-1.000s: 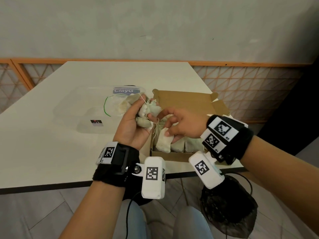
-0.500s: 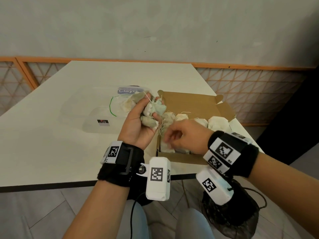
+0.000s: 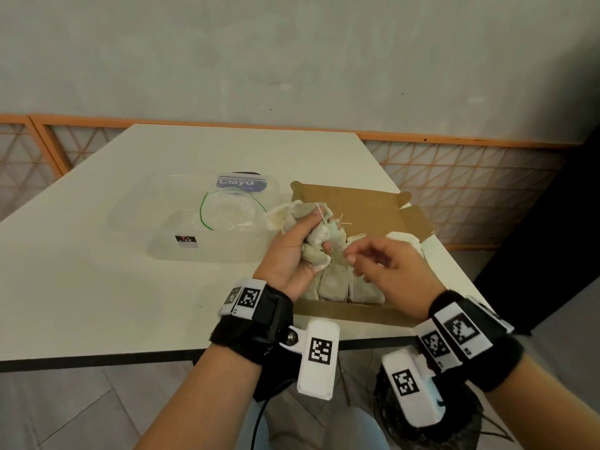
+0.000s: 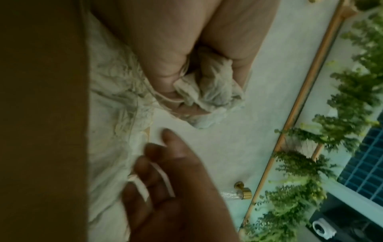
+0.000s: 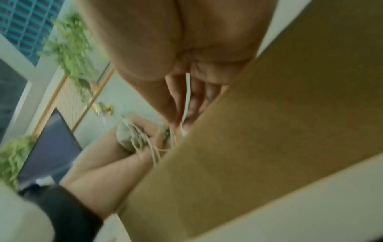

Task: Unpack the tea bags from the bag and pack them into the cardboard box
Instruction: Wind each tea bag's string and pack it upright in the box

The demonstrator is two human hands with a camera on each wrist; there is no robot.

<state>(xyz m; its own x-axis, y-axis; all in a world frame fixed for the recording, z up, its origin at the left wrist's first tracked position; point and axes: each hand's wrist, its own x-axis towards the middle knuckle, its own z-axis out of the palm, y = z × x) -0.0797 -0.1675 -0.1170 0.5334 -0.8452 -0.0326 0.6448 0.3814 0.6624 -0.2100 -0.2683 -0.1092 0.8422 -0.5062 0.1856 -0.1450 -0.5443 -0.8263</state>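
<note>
My left hand (image 3: 293,251) grips a crumpled bunch of pale tea bags (image 3: 316,246) with loose strings, held over the left end of the open cardboard box (image 3: 352,315). The left wrist view shows that bunch (image 4: 209,88) squeezed between the fingers. Several tea bags (image 3: 334,284) stand packed in a row inside the box. My right hand (image 3: 360,259) hovers over the box just right of the bunch, fingers loosely curled, and I see nothing held in it. The clear plastic bag (image 3: 227,216) with a green line lies left of the box.
A clear plastic container (image 3: 194,248) and lid with a blue label (image 3: 242,183) sit on the white table (image 3: 97,287) under the bag. The box's flap (image 3: 418,222) stands open at the right. The table's front edge runs just below my wrists.
My right hand dipped down into the box, then rose again and now sits beside the bunch. The left hand kept hold of its tea bags and shifted slightly over the box.
</note>
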